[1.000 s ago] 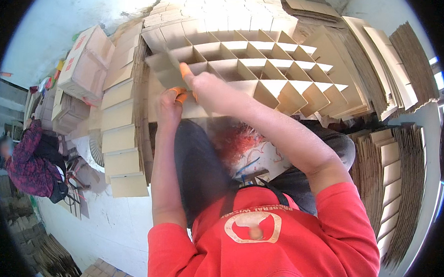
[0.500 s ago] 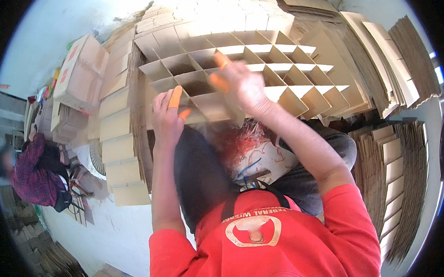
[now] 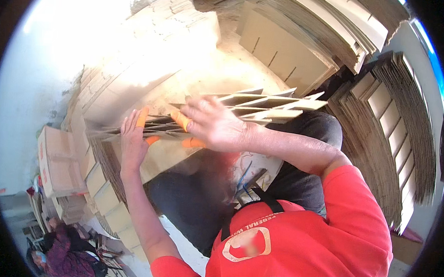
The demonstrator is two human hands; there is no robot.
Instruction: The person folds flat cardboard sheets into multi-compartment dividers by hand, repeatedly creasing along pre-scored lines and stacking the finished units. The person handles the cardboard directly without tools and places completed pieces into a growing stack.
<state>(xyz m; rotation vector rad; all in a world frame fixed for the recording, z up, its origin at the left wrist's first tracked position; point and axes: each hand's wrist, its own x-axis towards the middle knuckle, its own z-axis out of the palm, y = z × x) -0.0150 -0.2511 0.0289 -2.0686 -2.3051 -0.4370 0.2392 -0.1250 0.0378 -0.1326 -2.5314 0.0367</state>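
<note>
A cardboard divider (image 3: 270,102), made of interlocking slotted strips, lies folded nearly flat across my lap, its cells squeezed into narrow diamonds. At its left part, my left hand (image 3: 134,139) grips it with fingers above and thumb on the near side. My right hand (image 3: 215,124), slightly blurred, is closed on the middle of the same divider. Orange finger covers (image 3: 142,117) are on a finger and the thumb of each hand. The right end of the divider sticks out past my right hand.
Slotted cardboard sheets (image 3: 280,47) are stacked ahead, with taller stacks (image 3: 381,125) at the right. A closed carton (image 3: 60,156) stands at the left. Another person (image 3: 73,256) sits at the lower left. Reddish strands lie near my legs (image 3: 190,186).
The divider has gone from an opened grid to a nearly flat bundle. Both hands have moved left and lower, and the view has turned.
</note>
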